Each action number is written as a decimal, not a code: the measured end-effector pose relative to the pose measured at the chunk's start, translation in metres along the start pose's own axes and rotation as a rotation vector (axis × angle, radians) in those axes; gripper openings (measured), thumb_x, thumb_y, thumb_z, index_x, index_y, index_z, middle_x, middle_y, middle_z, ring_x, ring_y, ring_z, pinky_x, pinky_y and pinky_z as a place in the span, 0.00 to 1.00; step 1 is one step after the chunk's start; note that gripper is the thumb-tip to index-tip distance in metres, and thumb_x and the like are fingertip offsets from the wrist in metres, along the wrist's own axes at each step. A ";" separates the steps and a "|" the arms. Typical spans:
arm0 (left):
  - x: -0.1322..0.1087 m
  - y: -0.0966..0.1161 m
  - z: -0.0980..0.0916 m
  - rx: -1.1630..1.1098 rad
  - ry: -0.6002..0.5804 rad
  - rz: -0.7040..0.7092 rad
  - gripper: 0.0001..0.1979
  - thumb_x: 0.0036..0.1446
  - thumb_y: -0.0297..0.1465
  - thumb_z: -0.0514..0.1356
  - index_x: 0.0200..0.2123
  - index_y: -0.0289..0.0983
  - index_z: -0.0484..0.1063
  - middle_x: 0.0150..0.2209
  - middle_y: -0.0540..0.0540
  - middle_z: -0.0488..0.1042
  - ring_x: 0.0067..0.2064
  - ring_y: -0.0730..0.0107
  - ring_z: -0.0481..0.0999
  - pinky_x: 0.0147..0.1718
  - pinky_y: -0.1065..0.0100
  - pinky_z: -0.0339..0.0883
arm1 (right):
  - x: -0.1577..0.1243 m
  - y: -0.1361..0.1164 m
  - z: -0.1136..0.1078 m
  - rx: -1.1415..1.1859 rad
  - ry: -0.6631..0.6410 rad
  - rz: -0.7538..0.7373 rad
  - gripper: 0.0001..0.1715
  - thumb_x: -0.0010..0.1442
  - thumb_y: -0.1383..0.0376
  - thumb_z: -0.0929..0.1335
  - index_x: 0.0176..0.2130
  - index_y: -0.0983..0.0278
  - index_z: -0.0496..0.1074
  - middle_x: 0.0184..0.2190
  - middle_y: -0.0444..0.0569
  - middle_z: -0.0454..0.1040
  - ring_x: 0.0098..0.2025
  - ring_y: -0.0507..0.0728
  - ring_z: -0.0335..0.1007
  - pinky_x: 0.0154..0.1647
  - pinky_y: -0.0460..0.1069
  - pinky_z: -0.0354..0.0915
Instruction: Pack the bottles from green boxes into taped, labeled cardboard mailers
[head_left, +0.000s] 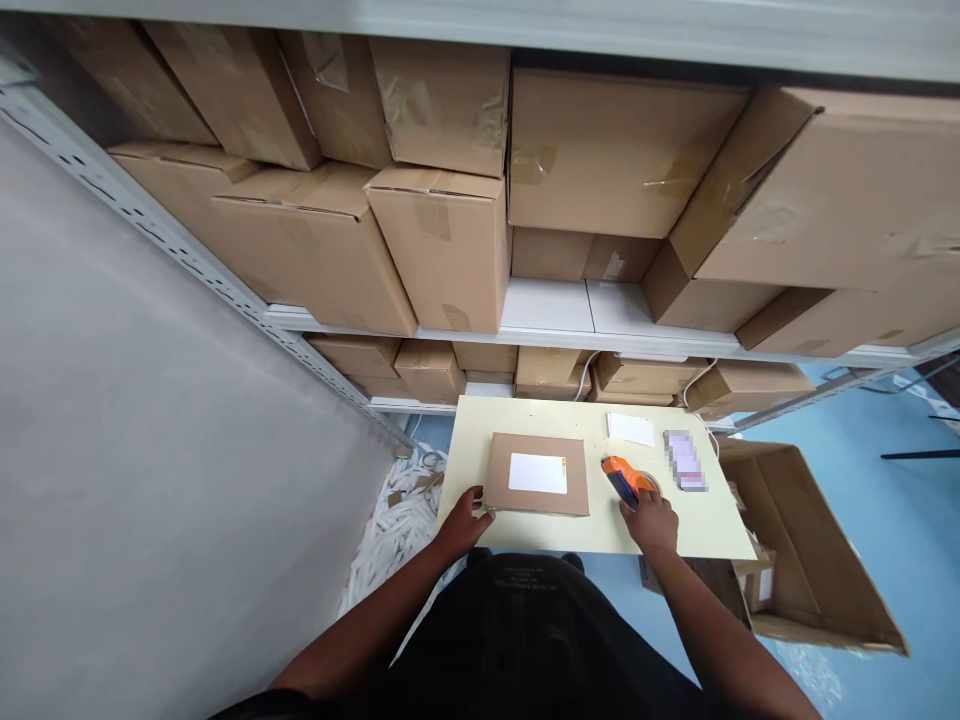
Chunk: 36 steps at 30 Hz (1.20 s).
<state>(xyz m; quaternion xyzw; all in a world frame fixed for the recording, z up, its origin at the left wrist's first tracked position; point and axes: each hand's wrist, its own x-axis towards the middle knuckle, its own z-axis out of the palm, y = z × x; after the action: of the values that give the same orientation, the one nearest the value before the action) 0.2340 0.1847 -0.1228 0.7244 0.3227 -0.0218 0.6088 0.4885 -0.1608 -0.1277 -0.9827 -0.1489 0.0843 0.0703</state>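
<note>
Cardboard box [499, 475], white label [538, 474], print seemingly unreadable, left fingers [470, 497] alongside

R hand [652, 521] hides pt of tape dispenser [622, 474]; purplish item [684, 459] pixelated.

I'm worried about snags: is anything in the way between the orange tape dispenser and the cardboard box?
Nothing visible stands between the orange tape dispenser and the cardboard box; only tabletop shows in that gap. The right hand is at the dispenser's near end; the left hand is by the box's near left corner.
</note>
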 end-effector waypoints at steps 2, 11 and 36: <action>-0.003 -0.001 -0.002 0.034 0.019 -0.023 0.34 0.52 0.43 0.66 0.59 0.37 0.65 0.63 0.32 0.68 0.59 0.48 0.74 0.50 0.56 0.72 | 0.012 0.011 -0.002 -0.119 -0.071 -0.058 0.18 0.62 0.60 0.66 0.50 0.60 0.76 0.50 0.61 0.77 0.55 0.71 0.73 0.52 0.63 0.65; -0.014 -0.011 -0.006 0.141 0.072 -0.029 0.27 0.53 0.42 0.64 0.55 0.37 0.70 0.58 0.34 0.74 0.56 0.48 0.77 0.53 0.54 0.71 | 0.060 -0.055 -0.139 0.135 0.263 -0.398 0.24 0.70 0.49 0.60 0.45 0.64 0.74 0.39 0.59 0.78 0.42 0.67 0.72 0.47 0.57 0.63; -0.008 0.002 -0.008 -0.024 0.048 0.010 0.36 0.54 0.37 0.65 0.66 0.37 0.63 0.67 0.33 0.65 0.65 0.47 0.69 0.55 0.54 0.70 | 0.077 -0.131 -0.138 0.585 0.311 -0.189 0.32 0.69 0.46 0.58 0.49 0.66 0.77 0.47 0.60 0.79 0.51 0.65 0.73 0.56 0.61 0.66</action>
<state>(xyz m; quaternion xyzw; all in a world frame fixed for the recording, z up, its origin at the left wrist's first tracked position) 0.2263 0.1882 -0.1155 0.7190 0.3336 0.0024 0.6097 0.5499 -0.0292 0.0174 -0.9038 -0.1964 -0.0343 0.3788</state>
